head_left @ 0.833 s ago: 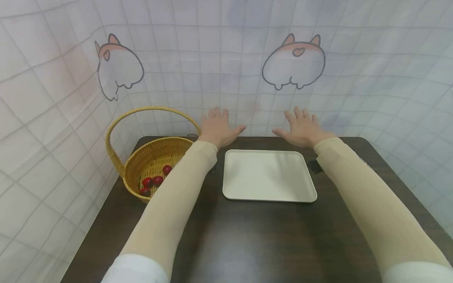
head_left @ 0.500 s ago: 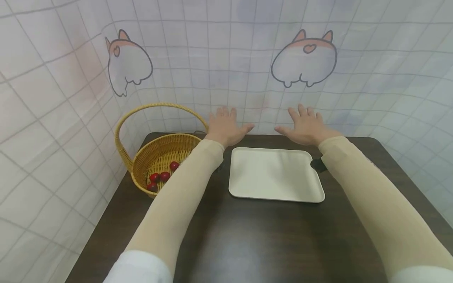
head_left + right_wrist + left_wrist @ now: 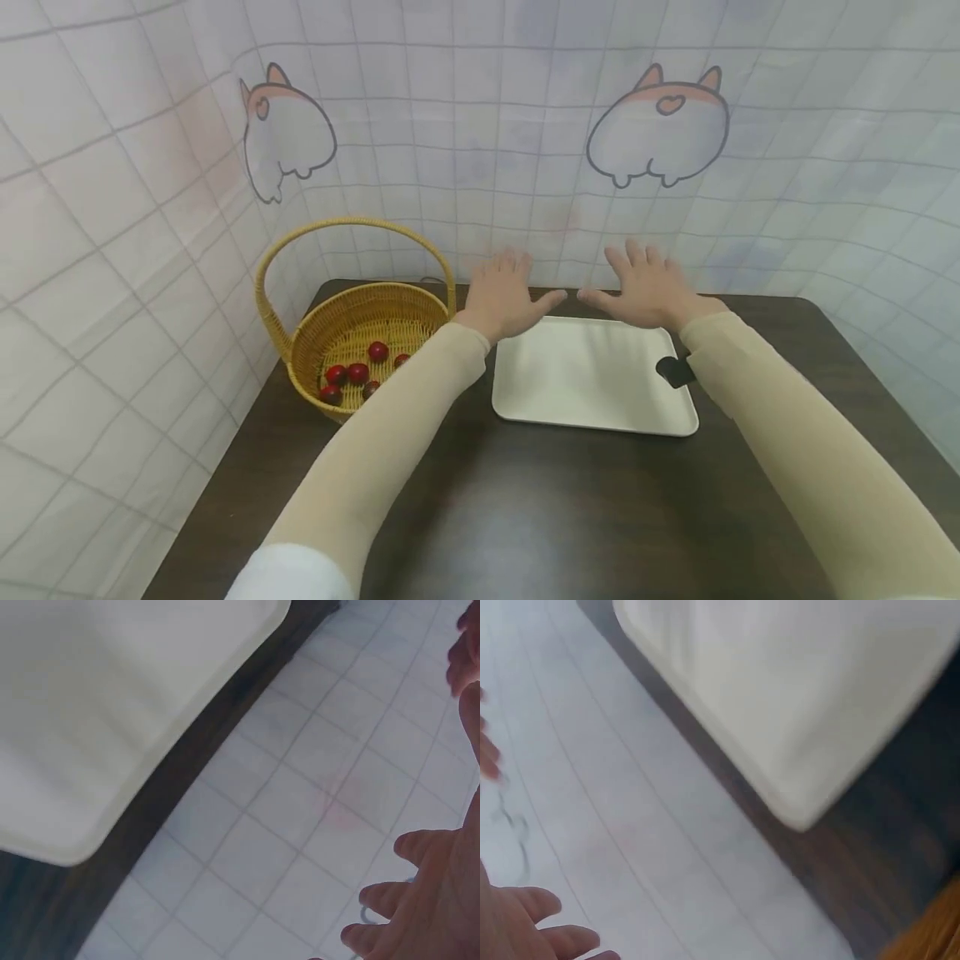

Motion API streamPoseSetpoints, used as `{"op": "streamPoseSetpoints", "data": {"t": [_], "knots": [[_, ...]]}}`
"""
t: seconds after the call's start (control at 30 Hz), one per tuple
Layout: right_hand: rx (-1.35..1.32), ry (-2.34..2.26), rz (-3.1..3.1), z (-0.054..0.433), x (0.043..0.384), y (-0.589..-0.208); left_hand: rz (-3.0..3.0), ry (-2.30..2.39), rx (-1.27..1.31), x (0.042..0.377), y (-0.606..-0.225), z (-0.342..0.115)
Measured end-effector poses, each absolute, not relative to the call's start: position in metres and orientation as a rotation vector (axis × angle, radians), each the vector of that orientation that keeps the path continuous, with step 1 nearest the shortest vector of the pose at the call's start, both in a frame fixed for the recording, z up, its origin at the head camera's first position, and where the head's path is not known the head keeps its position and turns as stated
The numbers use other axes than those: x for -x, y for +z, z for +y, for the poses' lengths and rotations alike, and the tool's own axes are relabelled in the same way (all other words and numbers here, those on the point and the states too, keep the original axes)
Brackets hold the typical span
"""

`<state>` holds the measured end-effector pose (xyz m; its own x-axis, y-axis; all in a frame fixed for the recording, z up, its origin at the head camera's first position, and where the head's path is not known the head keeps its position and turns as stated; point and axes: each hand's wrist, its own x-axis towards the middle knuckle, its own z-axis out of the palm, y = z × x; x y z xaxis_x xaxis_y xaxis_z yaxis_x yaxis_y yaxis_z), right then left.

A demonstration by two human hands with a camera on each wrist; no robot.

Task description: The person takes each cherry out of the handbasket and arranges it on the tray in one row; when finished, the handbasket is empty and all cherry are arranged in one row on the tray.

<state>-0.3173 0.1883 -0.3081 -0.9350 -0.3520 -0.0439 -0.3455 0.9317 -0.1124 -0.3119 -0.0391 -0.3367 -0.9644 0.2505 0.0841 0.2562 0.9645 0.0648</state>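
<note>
Tray (image 3: 585,383) lies near the outspread left hand (image 3: 508,297) and right hand (image 3: 647,288).

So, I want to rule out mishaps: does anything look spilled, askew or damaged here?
Nothing stands out: the wicker basket stands upright with red fruits inside, the pale tray lies flat on the table, and no damage shows.

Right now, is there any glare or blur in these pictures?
Head view: pale glare on the dark table, soft shadows on the white tray, left hand slightly blurred; left wrist view: tray edges look soft; right wrist view: dim, faint shadow bands across the tray.
</note>
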Motion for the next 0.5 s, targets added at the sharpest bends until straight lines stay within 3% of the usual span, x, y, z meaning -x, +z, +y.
{"op": "streamPoseSetpoints", "data": {"t": [0.23,0.5], "knots": [[0.620,-0.234,3.002,0.192,0.293,-0.348,-3.051,-0.149,0.513,0.271,-0.371,-0.033],[0.695,-0.414,3.032,0.195,0.263,-0.400,-2.908,-0.370,0.544,0.225,-0.404,-0.060]]}}
